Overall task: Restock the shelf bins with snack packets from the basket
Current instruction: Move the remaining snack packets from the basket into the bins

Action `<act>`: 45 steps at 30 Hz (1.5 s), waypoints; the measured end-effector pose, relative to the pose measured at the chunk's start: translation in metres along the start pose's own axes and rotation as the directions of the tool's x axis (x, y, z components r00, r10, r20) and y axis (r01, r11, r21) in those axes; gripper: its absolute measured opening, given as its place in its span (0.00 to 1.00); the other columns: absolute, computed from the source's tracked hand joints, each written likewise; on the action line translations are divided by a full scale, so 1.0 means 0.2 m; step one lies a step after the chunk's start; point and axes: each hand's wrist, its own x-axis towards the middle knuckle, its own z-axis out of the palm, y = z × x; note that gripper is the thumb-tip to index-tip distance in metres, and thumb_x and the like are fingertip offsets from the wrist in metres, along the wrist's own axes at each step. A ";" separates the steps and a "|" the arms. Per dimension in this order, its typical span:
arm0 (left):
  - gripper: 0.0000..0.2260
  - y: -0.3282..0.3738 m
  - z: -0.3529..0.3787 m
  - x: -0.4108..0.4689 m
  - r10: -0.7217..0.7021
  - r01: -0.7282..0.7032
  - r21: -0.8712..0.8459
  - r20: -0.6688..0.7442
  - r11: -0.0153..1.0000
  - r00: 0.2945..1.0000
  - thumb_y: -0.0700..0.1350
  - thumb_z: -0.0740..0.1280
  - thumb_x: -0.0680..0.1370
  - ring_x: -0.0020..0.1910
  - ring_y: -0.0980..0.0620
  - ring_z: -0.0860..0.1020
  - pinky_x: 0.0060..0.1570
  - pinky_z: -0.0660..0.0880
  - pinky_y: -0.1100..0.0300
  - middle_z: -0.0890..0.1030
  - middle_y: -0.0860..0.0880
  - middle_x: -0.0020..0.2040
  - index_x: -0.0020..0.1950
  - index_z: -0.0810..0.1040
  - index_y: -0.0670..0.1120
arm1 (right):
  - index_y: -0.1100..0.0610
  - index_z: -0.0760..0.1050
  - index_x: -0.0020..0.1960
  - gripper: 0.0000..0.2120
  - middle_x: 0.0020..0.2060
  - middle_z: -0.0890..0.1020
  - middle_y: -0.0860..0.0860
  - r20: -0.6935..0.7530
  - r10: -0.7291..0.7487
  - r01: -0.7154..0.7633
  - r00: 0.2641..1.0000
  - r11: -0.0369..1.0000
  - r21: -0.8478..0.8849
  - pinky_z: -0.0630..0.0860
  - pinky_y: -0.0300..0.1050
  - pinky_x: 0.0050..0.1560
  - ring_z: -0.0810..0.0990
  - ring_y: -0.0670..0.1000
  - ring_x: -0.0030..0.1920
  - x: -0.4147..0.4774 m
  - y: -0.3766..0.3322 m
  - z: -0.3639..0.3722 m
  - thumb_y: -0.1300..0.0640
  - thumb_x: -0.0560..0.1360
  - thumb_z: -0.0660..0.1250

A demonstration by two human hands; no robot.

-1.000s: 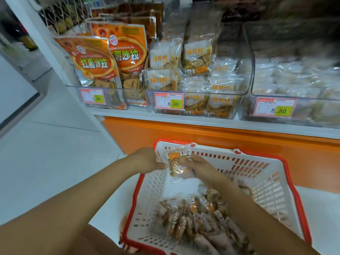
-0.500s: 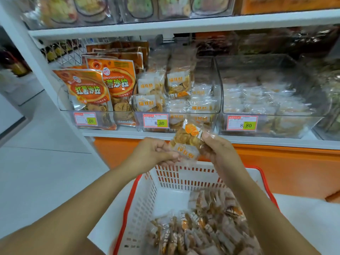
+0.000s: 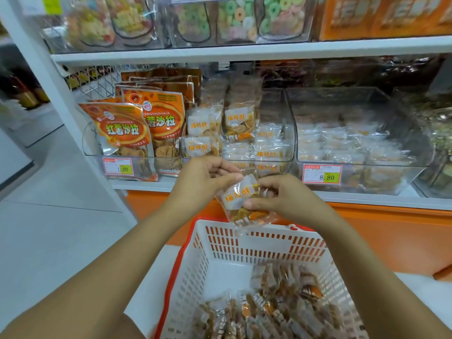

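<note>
Left grip [image 3: 203, 182] and right grip [image 3: 281, 198] each pinch one snack packet [image 3: 234, 195], held above the basket [image 3: 256, 238], near the middle shelf bin [image 3: 278, 111].

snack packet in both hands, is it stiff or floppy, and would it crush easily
Probably floppy: the snack packet is thin clear film, and its lower end hangs crinkled below the right hand. Likely light, since the left hand pinches only its top corner. The crisps inside look brittle, so squeezing may break them.
</note>
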 end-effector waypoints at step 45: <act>0.15 -0.27 -0.09 0.00 -0.016 0.012 0.501 0.003 0.866 1.000 0.48 0.63 0.79 0.31 0.53 0.72 0.31 0.64 0.57 0.74 0.51 0.29 0.33 0.72 0.46 | 0.54 0.65 0.33 0.18 0.27 0.69 0.47 -0.417 -0.305 0.170 0.856 0.928 -0.331 0.67 0.46 0.34 0.70 0.50 0.31 0.39 0.03 0.10 0.50 0.77 0.66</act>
